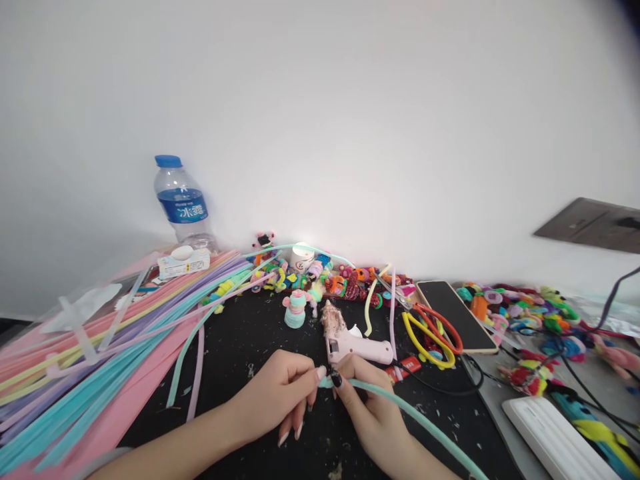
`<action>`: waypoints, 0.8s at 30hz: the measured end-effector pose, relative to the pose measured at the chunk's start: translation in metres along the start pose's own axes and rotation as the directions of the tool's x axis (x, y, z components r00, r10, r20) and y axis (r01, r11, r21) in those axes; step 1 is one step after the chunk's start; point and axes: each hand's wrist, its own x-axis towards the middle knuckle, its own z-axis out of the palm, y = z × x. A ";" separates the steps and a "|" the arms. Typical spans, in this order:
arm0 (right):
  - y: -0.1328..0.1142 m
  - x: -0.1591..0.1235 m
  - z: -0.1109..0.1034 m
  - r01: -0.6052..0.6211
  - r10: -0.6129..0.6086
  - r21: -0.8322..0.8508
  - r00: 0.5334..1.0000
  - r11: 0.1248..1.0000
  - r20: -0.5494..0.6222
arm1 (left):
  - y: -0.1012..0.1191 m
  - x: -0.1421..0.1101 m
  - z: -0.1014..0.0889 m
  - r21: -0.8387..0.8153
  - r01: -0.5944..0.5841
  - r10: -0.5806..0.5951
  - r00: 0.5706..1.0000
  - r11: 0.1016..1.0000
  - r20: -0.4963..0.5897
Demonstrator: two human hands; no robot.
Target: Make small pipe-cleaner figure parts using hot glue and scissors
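Observation:
Both hands meet over the black mat, pinching one mint-green pipe cleaner (425,418). My left hand (283,390) is closed on its end between thumb and forefinger. Close beside it, my right hand (367,403) grips the same strand, whose long tail curves away to the lower right. Just beyond the fingers lies a pale pink glue gun (363,347) with a brown, crusted nozzle. A small mint-and-pink pipe cleaner figure (295,310) stands upright to the left of the gun. The very tip of the strand is hidden by my fingers.
Bundled pastel pipe cleaners (150,340) spread across the left. Behind stand a water bottle (183,207) and a paper cup (302,257). To the right are scissors (395,293), yellow and red loops (430,343), a phone (457,313), a white power strip (555,440) and black cables.

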 end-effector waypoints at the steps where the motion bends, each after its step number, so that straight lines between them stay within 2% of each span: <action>1: 0.000 0.000 0.000 -0.019 0.019 0.000 1.000 1.000 -0.002 | 0.000 0.000 0.000 0.005 -0.005 0.005 1.000 1.000 0.005; 7: 0.004 -0.001 0.002 -0.152 0.153 0.065 0.988 0.986 -0.014 | 0.006 -0.004 0.000 0.093 -0.022 0.019 0.999 0.995 0.034; 11: 0.004 0.001 0.003 -0.160 0.164 0.083 0.986 0.984 -0.040 | 0.005 -0.006 -0.001 0.099 -0.046 0.038 0.996 0.994 0.083; 18: 0.007 0.003 0.003 -0.256 0.254 0.246 0.966 0.935 0.039 | 0.003 -0.006 -0.002 0.135 -0.153 0.130 0.978 0.979 0.166; 21: 0.008 0.003 0.003 -0.282 0.284 0.295 0.958 0.913 0.037 | 0.004 -0.005 -0.002 0.180 -0.178 0.155 0.978 0.967 0.138; 24: 0.006 0.003 0.003 -0.256 0.263 0.282 0.965 0.925 0.011 | 0.005 -0.004 -0.002 0.221 -0.173 0.157 0.984 0.960 0.088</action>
